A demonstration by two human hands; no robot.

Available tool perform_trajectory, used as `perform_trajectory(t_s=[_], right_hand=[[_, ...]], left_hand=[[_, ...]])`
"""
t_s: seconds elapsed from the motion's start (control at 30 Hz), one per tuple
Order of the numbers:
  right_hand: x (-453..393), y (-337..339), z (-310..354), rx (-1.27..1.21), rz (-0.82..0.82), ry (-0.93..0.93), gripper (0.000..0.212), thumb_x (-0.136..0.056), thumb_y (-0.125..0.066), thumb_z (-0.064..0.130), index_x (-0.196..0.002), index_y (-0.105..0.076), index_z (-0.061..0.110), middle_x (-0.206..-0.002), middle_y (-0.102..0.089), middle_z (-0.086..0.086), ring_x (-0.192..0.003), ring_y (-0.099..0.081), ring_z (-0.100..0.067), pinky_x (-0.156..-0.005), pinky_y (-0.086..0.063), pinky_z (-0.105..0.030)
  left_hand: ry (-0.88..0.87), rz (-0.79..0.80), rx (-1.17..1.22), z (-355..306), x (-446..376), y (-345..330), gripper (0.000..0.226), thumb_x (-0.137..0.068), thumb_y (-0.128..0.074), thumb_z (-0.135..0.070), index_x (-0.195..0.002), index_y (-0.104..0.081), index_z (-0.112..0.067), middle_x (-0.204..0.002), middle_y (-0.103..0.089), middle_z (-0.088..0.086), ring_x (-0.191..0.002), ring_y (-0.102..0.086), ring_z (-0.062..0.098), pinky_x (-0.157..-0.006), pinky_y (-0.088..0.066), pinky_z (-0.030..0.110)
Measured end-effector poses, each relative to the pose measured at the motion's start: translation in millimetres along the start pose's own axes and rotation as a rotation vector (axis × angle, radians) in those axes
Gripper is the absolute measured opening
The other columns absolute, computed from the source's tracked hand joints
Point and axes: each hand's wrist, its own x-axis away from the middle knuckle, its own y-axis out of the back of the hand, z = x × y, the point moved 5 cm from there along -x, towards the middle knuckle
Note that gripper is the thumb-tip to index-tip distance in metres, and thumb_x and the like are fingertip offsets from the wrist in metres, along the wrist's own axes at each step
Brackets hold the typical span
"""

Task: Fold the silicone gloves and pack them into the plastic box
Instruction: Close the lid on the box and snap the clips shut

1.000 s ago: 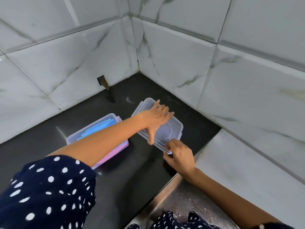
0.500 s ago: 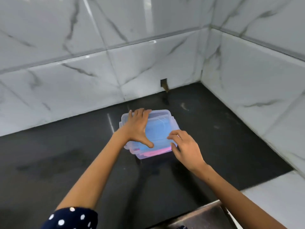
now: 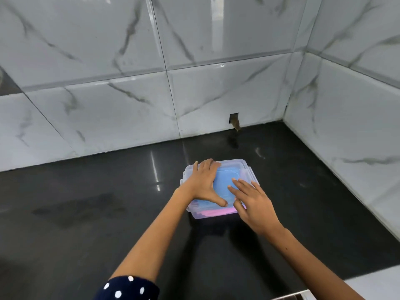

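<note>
From the head view, the plastic box (image 3: 218,189) sat straight ahead of me on the dark counter (image 3: 86,213), directly under both palms, with its clear lid (image 3: 242,167) already laid over it. The folded gloves showed through the plastic — the blue glove (image 3: 225,182) on top, the pink glove (image 3: 216,212) beneath it along the edge nearest me.

My left hand (image 3: 204,185) lay flat on the left half of the lid, fingers reaching to the far rim and thumb stretched toward the near edge; it gripped nothing, only pressed. My right hand (image 3: 252,202) lay on the near right part, fingers straight and spread, touching the lid and holding nothing either.

The box's longer side seemed to run away from me, slightly slanted to the right, so my left fingertips covered the far-left corner while the right hand covered the near-right one. The far-right corner lay just beyond my right fingertips, closer to that hand than to the left. I judged the packing done and the closing unfinished — pressing down around the rim was what remained, and whether any edge had already seated I could not tell.
</note>
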Motion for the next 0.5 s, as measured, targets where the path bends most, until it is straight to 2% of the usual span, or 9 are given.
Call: perform_trajectory(t_s=[0.17, 0.23, 0.33, 0.5], right_hand=[[-10, -11, 4, 0.008, 0.178, 0.014, 0.041, -0.096, -0.043, 0.028, -0.136, -0.048, 0.022, -0.148, -0.04, 0.0, -0.14, -0.032, -0.017, -0.116, -0.014, -0.032], [-9, -12, 4, 0.008, 0.188, 0.007, 0.042, -0.097, -0.042, 0.028, -0.137, -0.046, 0.021, -0.149, -0.039, -0.001, -0.14, -0.031, -0.017, -0.117, -0.015, -0.034], [-9, -12, 6, 0.026, 0.184, -0.004, 0.041, -0.097, -0.041, 0.031, -0.136, -0.048, 0.022, -0.147, -0.042, 0.0, -0.138, -0.035, -0.02, -0.115, -0.022, -0.038], [-21, -14, 5, 0.072, 0.217, -0.042, 0.041, -0.099, -0.029, 0.039, -0.135, -0.047, 0.032, -0.147, -0.041, 0.008, -0.134, -0.036, -0.014, -0.111, -0.024, -0.033]], left_hand=[[-0.024, -0.03, 0.007, 8, 6, -4, 0.11, -0.057, -0.077, -0.063, -0.141, -0.026, -0.013, -0.149, -0.023, 0.008, -0.14, -0.019, 0.024, -0.118, -0.002, 0.053], [-0.027, -0.027, -0.001, 11, 8, -4, 0.113, -0.055, -0.073, -0.07, -0.142, -0.026, -0.015, -0.152, -0.019, 0.007, -0.142, -0.016, 0.023, -0.118, -0.001, 0.053], [-0.039, -0.059, -0.004, 13, 13, -6, 0.117, -0.049, -0.055, -0.081, -0.143, -0.025, -0.017, -0.155, -0.016, 0.004, -0.144, -0.013, 0.021, -0.119, 0.001, 0.05], [-0.027, -0.131, -0.01, 11, 22, -6, 0.115, -0.055, -0.037, -0.093, -0.145, -0.03, -0.021, -0.159, -0.014, 0.0, -0.147, -0.005, 0.014, -0.12, 0.004, 0.048]])
